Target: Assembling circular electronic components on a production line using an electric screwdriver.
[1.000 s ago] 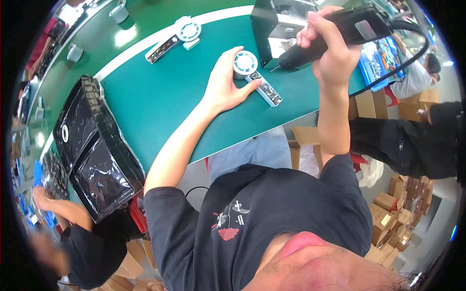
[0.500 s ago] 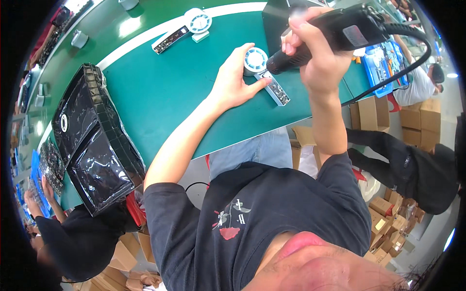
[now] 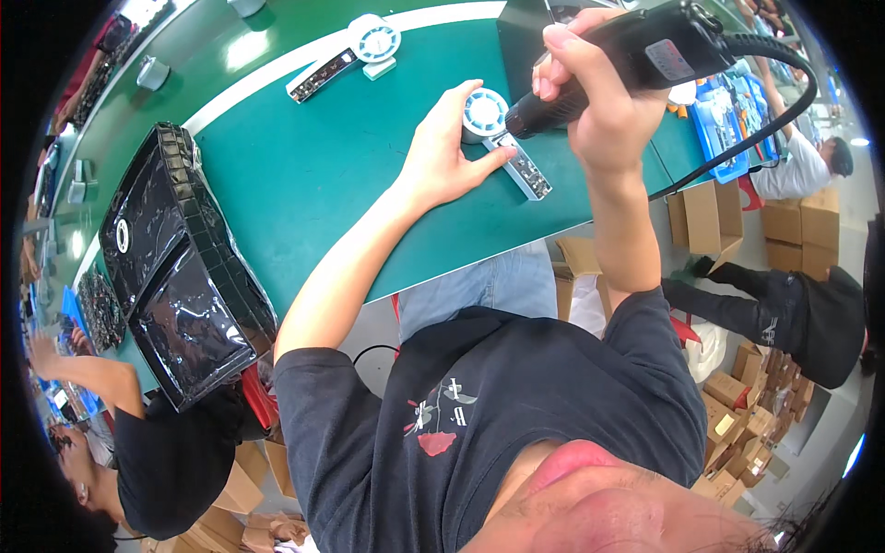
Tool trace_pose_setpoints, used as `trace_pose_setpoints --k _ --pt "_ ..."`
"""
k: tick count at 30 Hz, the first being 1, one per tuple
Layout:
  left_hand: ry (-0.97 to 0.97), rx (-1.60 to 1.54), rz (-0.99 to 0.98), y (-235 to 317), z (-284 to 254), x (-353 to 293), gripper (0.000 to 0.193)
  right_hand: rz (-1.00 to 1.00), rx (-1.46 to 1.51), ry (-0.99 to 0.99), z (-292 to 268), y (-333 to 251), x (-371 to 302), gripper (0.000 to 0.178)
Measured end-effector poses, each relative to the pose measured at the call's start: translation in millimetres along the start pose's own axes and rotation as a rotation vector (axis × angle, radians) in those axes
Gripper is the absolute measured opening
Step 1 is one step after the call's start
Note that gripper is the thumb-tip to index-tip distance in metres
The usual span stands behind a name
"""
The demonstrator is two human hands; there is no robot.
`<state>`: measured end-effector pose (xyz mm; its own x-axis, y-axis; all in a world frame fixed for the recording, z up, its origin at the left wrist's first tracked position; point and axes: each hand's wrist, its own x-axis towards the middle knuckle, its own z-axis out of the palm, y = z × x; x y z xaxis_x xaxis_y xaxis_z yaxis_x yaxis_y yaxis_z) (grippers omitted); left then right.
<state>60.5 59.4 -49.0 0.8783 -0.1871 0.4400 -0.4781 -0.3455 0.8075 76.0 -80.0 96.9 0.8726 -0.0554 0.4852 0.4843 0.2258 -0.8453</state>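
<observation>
My right hand (image 3: pixel 608 115) is wrapped round a black corded electric screwdriver (image 3: pixel 659 51), held at a slant with its nose pointing down and left. That nose meets or hovers just over the neck of a small handheld fan (image 3: pixel 527 173); contact is hard to tell, and the bit is hidden. My left hand (image 3: pixel 441 157) grips the fan against the table, fingers along its round white-and-blue head and thumb at the top of the handle. The handle lies uncovered, showing circuitry inside. A second, similar fan (image 3: pixel 376 41) rests farther back on the left, its handle uncovered too.
The green table (image 3: pixel 313 184) carries a tray lined with black plastic (image 3: pixel 189 276) on the left. A dark box (image 3: pixel 530 55) stands behind the screwdriver. Blue bins (image 3: pixel 724 129) sit at right, below the cord. Co-workers are on both sides; cardboard boxes (image 3: pixel 737 424) lie on the floor.
My hands, the screwdriver and the fan have barely moved. At left, a co-worker's arm has lifted and the body leaned; the person at right has shifted slightly.
</observation>
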Motion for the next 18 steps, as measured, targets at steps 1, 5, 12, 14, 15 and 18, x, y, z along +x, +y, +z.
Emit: trace_pose_setpoints --k 1,5,12,14,15,18 --pt "0.000 0.000 -0.001 1 0 0 0.089 0.001 0.000 -0.001 3 -5 -1 0.013" --pt "0.082 0.013 0.114 3 -1 -1 0.069 0.057 0.027 0.081 0 -9 2 0.011" --pt "0.122 0.036 0.206 1 -1 -2 0.023 0.023 0.160 0.019 -11 -14 6 0.003" --pt "0.123 0.036 0.217 0 -2 -3 0.022 0.043 0.124 0.048 -13 -16 6 0.004" --pt "0.125 0.035 0.228 0 -1 -3 0.021 0.042 0.124 0.048 -14 -16 6 0.004" --pt "0.134 -0.002 0.226 0 1 -3 0.020 0.025 0.111 0.013 -18 -15 6 0.006"
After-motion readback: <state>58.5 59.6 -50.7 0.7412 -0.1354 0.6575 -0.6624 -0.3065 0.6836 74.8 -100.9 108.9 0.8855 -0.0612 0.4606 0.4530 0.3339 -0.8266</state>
